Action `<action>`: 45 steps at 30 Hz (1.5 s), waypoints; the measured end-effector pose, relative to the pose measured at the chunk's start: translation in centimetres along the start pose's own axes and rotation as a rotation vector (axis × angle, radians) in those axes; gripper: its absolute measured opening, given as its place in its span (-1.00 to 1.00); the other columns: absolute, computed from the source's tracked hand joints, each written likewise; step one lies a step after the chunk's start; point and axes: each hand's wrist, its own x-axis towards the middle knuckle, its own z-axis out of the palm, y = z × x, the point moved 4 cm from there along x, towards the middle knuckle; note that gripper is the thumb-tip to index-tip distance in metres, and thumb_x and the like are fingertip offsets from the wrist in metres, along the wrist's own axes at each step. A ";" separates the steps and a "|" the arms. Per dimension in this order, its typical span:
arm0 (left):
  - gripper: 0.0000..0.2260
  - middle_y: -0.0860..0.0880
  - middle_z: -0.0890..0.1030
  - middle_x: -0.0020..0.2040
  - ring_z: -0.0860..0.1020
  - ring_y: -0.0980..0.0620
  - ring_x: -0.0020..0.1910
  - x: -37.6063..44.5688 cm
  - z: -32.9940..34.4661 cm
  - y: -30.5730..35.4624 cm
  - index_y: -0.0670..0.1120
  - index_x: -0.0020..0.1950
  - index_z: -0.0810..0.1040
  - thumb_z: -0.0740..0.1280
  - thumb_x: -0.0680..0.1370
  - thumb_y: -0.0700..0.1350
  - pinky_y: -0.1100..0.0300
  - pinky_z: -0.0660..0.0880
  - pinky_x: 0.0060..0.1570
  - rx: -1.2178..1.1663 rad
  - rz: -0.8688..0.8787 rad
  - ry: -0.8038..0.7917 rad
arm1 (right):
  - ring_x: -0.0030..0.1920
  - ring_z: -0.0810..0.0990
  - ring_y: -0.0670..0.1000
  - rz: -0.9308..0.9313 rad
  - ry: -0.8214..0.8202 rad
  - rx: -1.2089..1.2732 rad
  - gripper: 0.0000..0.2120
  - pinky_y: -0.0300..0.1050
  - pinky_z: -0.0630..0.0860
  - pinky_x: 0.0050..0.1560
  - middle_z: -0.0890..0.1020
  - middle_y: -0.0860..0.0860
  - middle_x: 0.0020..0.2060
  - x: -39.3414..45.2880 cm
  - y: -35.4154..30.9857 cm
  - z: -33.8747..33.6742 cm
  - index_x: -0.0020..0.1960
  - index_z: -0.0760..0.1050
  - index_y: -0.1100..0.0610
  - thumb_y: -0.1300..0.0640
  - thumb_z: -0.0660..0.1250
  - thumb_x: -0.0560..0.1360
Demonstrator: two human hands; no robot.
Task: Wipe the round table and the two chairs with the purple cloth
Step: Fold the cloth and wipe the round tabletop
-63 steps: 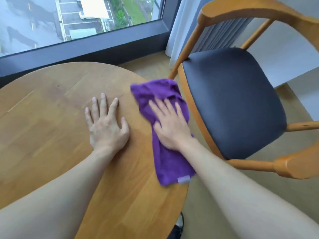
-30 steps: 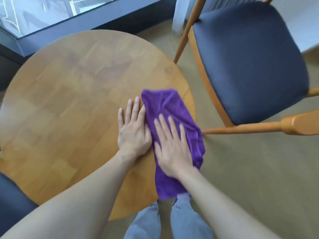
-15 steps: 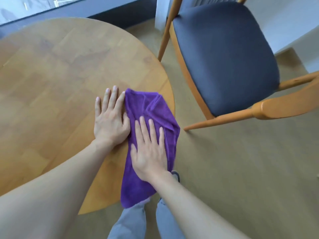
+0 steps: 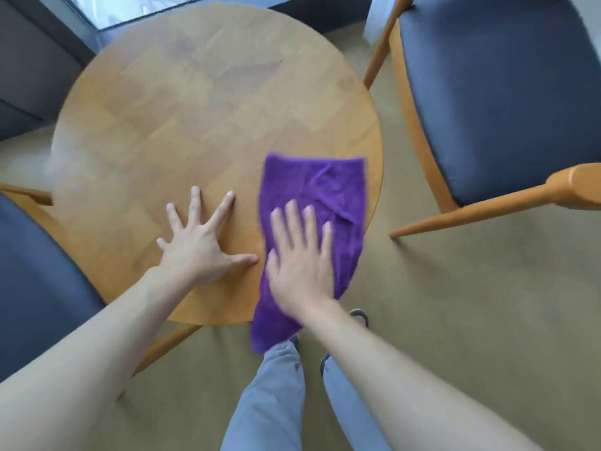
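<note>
purple cloth (image 4: pixel 320 193) lies on round table (image 4: pixel 208 102) under flat right hand (image 4: pixel 300 258); left hand (image 4: pixel 198 245) spread just beside.

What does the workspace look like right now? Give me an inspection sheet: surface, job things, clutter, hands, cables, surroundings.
Surface: round wooden table, top bare apart from cloth and hands.
Job's things: purple cloth spread flat near the table's right edge, its near end hanging over the rim; right chair and left chair flank the table.
Clutter: nothing seen.
Hands: left hand flat on the wood, fingers spread, beside the cloth; right hand pressing flat on the cloth.
Cables: nothing seen.
Surroundings: carpet floor, window behind the table, person's legs below.
</note>
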 end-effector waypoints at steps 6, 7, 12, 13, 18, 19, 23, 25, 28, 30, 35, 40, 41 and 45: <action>0.10 0.11 -0.40 0.62 -0.29 -0.35 0.60 -0.2 0.2 0.8 0.48 0.54 -0.21 0.46 0.22 0.51 -0.60 0.15 0.33 -0.056 0.012 0.008 | 0.58 0.17 0.09 -0.309 -0.131 -0.071 -0.28 0.20 0.07 0.50 0.09 -0.11 0.66 2.5 3.4 -1.4 0.67 -0.04 -0.11 -0.29 0.03 0.59; 0.11 0.11 -0.40 0.62 -0.29 -0.35 0.60 -0.2 0.2 0.7 0.49 0.52 -0.24 0.46 0.21 0.51 -0.61 0.14 0.33 -0.056 0.010 0.011 | 0.61 0.09 0.09 -0.220 -0.104 -0.074 -0.28 0.21 -0.01 0.54 0.03 -0.10 0.66 4.2 4.2 -2.1 0.67 -0.07 -0.11 -0.31 0.02 0.59; 0.09 0.09 -0.38 0.63 -0.27 -0.39 0.59 0.1 0.6 0.3 0.49 0.51 -0.28 0.45 0.27 0.49 -0.62 0.14 0.30 -0.024 0.036 0.053 | 0.66 -0.15 0.16 0.123 0.091 -0.030 -0.30 0.31 -0.15 0.59 -0.07 0.02 0.68 3.1 -0.1 -0.3 0.68 -0.07 0.00 -0.18 -0.01 0.61; 0.07 0.08 -0.37 0.63 -0.27 -0.40 0.59 0.2 0.6 0.2 0.48 0.52 -0.28 0.44 0.29 0.48 -0.63 0.15 0.30 -0.017 0.051 0.063 | 0.66 -0.13 0.17 0.113 0.101 -0.022 -0.31 0.33 -0.14 0.59 -0.05 0.03 0.68 1.2 -1.9 0.6 0.68 -0.05 0.02 -0.15 -0.01 0.61; 0.09 0.05 -0.33 0.65 -0.26 -0.41 0.59 -0.3 0.5 0.5 0.42 0.57 -0.23 0.44 0.28 0.49 -0.61 0.14 0.32 -0.030 0.070 0.055 | 0.66 -0.07 0.08 -0.196 -0.052 -0.094 -0.31 0.27 -0.11 0.60 -0.02 -0.07 0.67 -0.7 -0.5 0.8 0.68 0.00 -0.02 -0.15 -0.01 0.58; 0.10 0.05 -0.32 0.65 -0.24 -0.40 0.59 -0.4 0.4 0.5 0.41 0.58 -0.21 0.44 0.27 0.50 -0.59 0.15 0.33 -0.028 0.075 0.065 | 0.66 -0.07 0.06 -0.219 -0.054 -0.112 -0.31 0.24 -0.13 0.60 -0.03 -0.09 0.67 0.5 0.6 0.1 0.68 -0.01 -0.04 -0.15 -0.02 0.57; 0.08 0.05 -0.19 0.68 -0.13 -0.28 0.64 -1.3 -0.3 -1.6 0.29 0.64 -0.09 0.50 0.31 0.41 -0.40 0.26 0.42 0.003 0.156 0.106 | 0.65 -0.21 0.09 0.070 0.007 -0.035 -0.30 0.26 -0.25 0.59 -0.14 -0.07 0.67 3.0 -1.4 0.0 0.68 -0.14 -0.03 -0.12 -0.06 0.58; 0.07 0.02 -0.13 0.69 -0.06 -0.23 0.64 -1.7 -0.9 -4.4 0.24 0.65 -0.05 0.54 0.32 0.34 -0.26 0.26 0.50 -0.012 0.177 0.134 | 0.65 -0.25 0.13 0.124 0.007 -0.006 -0.29 0.30 -0.26 0.58 -0.18 -0.04 0.66 2.8 -5.1 1.1 0.68 -0.18 -0.01 -0.13 -0.07 0.58; 0.13 -0.11 -0.17 0.68 -0.10 -0.32 0.63 -2.4 -1.3 -11.3 0.27 0.64 -0.14 0.50 0.28 0.43 -0.20 0.11 0.55 0.029 0.022 0.182 | 0.65 -0.21 0.15 -0.092 -0.040 -0.020 -0.28 0.32 -0.22 0.57 -0.13 -0.02 0.67 2.0 -11.1 2.8 0.68 -0.12 0.01 -0.13 -0.05 0.57; 0.13 -0.20 -0.21 0.66 -0.15 -0.34 0.63 -3.4 -0.5 -15.5 0.31 0.63 -0.19 0.48 0.29 0.45 -0.23 0.09 0.56 -0.033 -0.089 0.157 | 0.66 -0.14 0.15 -0.333 -0.085 -0.048 -0.29 0.33 -0.16 0.57 -0.06 -0.01 0.68 0.4 -15.1 4.1 0.68 -0.04 0.01 -0.12 0.01 0.57; 0.02 -0.18 -0.35 0.63 0.01 -0.23 0.64 -4.3 1.6 -17.4 0.25 0.64 -0.04 0.52 0.36 0.32 -0.18 0.34 0.46 -0.277 -0.037 0.155 | 0.66 -0.05 0.09 -0.667 -0.175 -0.119 -0.29 0.28 -0.15 0.60 0.03 -0.08 0.67 -1.2 -15.8 4.8 0.67 0.02 -0.04 -0.13 0.05 0.55; 0.02 -0.20 -0.34 0.64 0.10 -0.25 0.62 -3.8 1.6 -17.5 0.07 0.65 0.01 0.52 0.38 0.29 -0.09 0.25 0.52 -0.254 -0.072 0.181 | 0.66 -0.06 0.04 -0.769 -0.195 -0.187 -0.34 0.23 -0.15 0.61 0.03 -0.11 0.66 4.7 -18.0 3.8 0.66 0.09 -0.05 -0.15 0.03 0.58; 0.01 -0.19 -0.31 0.65 0.12 -0.23 0.61 -3.9 1.6 -17.5 0.04 0.65 0.00 0.52 0.39 0.24 -0.07 0.25 0.52 -0.255 -0.078 0.201 | 0.66 -0.06 0.04 -0.720 -0.182 -0.174 -0.34 0.23 -0.16 0.61 0.03 -0.11 0.66 5.4 -19.2 3.9 0.66 0.09 -0.04 -0.14 0.01 0.58; 0.00 -0.12 -0.18 0.68 0.20 -0.17 0.59 -4.1 1.3 -18.2 0.02 0.66 -0.01 0.50 0.38 0.12 -0.03 0.28 0.49 -0.276 -0.077 0.272 | 0.66 -0.15 0.05 -0.606 -0.167 -0.155 -0.32 0.24 -0.22 0.60 -0.05 -0.09 0.67 5.6 -21.5 4.8 0.68 -0.03 -0.03 -0.13 -0.02 0.58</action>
